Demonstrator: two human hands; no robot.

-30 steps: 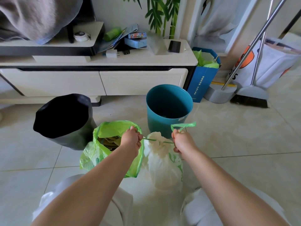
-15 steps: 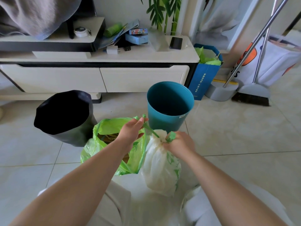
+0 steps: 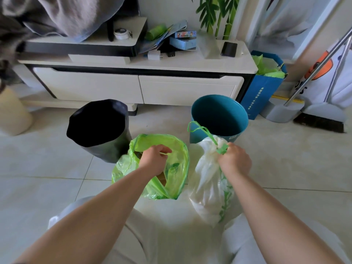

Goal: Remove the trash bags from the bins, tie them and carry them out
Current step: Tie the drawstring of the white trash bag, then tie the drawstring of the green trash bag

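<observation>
A white trash bag [image 3: 207, 180] with green print stands on the floor, its neck gathered by a green drawstring [image 3: 202, 130] that loops upward. My right hand [image 3: 235, 161] is closed around that gathered neck. Beside it on the left sits an open green trash bag [image 3: 176, 168] with brown waste inside. My left hand [image 3: 154, 159] is over its mouth, fingers pinching its green drawstring. Behind the bags stand a teal bin [image 3: 219, 117] with nothing visible inside and a dark bin [image 3: 99, 128] lined in black.
A white TV cabinet [image 3: 137, 86] with clutter on top runs along the back. At the right are a blue paper bag [image 3: 264, 84], a dustpan [image 3: 282, 111] and a broom [image 3: 322, 119]. A cream pot [image 3: 11, 111] stands at the left. My knees are below the bags.
My left hand let go of the white bag's drawstring and moved left to the green bag's mouth. My right hand stayed on the white bag's neck. The view shifted closer.
</observation>
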